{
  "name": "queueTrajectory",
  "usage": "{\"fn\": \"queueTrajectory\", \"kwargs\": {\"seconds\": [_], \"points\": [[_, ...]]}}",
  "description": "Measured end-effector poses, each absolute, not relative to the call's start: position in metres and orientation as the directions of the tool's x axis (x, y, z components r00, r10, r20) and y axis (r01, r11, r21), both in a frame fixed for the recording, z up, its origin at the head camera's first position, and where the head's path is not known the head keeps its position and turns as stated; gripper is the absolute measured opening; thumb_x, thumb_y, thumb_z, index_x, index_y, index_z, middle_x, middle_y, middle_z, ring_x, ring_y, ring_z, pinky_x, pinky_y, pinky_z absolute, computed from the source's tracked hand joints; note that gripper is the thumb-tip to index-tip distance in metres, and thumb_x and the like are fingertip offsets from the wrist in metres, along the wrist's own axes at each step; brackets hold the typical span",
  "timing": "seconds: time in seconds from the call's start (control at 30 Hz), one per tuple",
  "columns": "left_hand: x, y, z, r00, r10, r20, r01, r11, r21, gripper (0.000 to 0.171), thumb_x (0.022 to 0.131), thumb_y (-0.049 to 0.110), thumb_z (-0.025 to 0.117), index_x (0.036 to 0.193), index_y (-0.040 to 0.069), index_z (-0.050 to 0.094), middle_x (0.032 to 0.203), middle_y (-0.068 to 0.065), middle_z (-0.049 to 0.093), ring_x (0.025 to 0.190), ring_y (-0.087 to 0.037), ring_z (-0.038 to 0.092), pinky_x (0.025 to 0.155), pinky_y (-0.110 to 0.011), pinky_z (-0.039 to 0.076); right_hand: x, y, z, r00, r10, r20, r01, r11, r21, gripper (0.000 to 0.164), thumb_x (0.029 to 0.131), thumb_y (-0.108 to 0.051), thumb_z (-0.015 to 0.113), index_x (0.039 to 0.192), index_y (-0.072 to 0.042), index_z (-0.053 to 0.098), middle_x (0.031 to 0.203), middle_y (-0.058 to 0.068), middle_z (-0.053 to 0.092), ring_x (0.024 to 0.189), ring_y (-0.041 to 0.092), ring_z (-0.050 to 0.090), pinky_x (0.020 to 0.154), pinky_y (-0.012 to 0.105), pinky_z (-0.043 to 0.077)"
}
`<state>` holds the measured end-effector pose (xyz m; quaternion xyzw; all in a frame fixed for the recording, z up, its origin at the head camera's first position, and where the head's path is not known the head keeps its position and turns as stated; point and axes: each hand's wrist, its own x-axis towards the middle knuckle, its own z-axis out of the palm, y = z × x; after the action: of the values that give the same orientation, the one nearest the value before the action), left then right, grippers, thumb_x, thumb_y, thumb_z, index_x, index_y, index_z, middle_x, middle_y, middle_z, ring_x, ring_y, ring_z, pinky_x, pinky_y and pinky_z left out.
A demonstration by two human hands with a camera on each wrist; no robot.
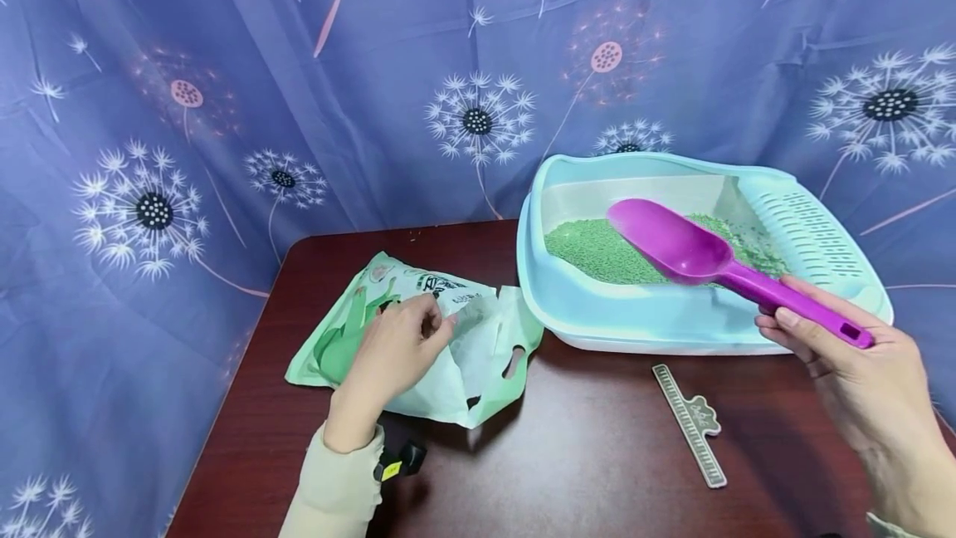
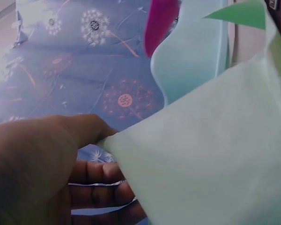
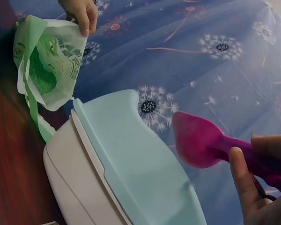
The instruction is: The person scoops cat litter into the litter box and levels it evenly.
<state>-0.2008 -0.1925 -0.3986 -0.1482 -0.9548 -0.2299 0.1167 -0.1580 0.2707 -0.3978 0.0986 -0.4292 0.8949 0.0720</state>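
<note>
Purple scoop (image 1: 700, 259), held in my right hand (image 1: 870, 376) above a pale blue tray (image 1: 627, 305).
My grip covers part of its handle, and the right wrist view cuts the end off; the scoop hides some green pellets (image 1: 593, 251) in the tray. My left hand (image 1: 399, 349) pinches the edge of a green-and-white bag (image 1: 448, 393), its print hard to read.

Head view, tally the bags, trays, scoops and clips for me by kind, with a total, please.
Bag: 1
Tray: 1
Scoop: 1
Clip: 1
Total: 4
</note>
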Motion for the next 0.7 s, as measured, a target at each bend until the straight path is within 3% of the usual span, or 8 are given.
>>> {"fn": "queueTrajectory", "kwargs": {"seconds": [0.2,0.37,0.47,0.57,0.7], "points": [[-0.199,-0.189,-0.402,-0.922,0.212,0.323,0.331,0.863,0.381,0.022,0.091,0.039,0.061,0.090,0.018,0.055,0.087,0.004,0.056,0.076,-0.013,0.046,0.068,-0.028,0.039,-0.153,0.264,-0.395,-0.973,0.021,0.231,-0.200,-0.580,-0.790,0.044,0.091,0.025,0.035,0.132,0.015,0.047,0.123,0.021,0.065,0.090,0.032,0.073,0.078,0.036,0.056],[-0.198,-0.187,-0.405,-0.917,0.210,0.340,0.336,0.864,0.375,0.036,0.091,0.040,0.061,0.114,0.013,0.054,0.109,-0.004,0.055,0.095,-0.022,0.049,0.081,-0.035,0.042,-0.151,0.261,-0.395,-0.964,-0.007,0.266,-0.214,-0.574,-0.790,0.043,0.091,0.024,0.033,0.132,0.017,0.046,0.118,0.024,0.066,0.090,0.031,0.073,0.078,0.036,0.057],[-0.198,-0.186,-0.407,-0.923,0.223,0.313,0.338,0.860,0.383,0.047,0.092,0.042,0.059,0.130,0.015,0.050,0.126,-0.006,0.051,0.113,-0.027,0.048,0.092,-0.043,0.041,-0.150,0.259,-0.394,-0.957,-0.037,0.289,-0.218,-0.568,-0.794,0.043,0.092,0.024,0.032,0.132,0.018,0.045,0.109,0.026,0.069,0.088,0.030,0.073,0.078,0.036,0.057],[-0.197,-0.185,-0.409,-0.933,0.246,0.264,0.335,0.860,0.385,0.057,0.093,0.045,0.057,0.142,0.020,0.043,0.144,-0.007,0.042,0.133,-0.030,0.038,0.103,-0.054,0.035,-0.148,0.255,-0.391,-0.952,-0.054,0.302,-0.231,-0.522,-0.821,0.042,0.092,0.023,0.033,0.132,0.017,0.046,0.101,0.024,0.071,0.085,0.028,0.073,0.077,0.035,0.057],[-0.197,-0.184,-0.415,-0.941,0.275,0.197,0.328,0.882,0.338,0.065,0.093,0.054,0.052,0.150,0.031,0.032,0.157,-0.005,0.029,0.144,-0.034,0.024,0.104,-0.073,0.023,-0.146,0.251,-0.391,-0.941,-0.089,0.327,-0.242,-0.497,-0.833,0.042,0.092,0.024,0.032,0.132,0.018,0.044,0.100,0.024,0.071,0.084,0.029,0.073,0.077,0.035,0.057]]}}
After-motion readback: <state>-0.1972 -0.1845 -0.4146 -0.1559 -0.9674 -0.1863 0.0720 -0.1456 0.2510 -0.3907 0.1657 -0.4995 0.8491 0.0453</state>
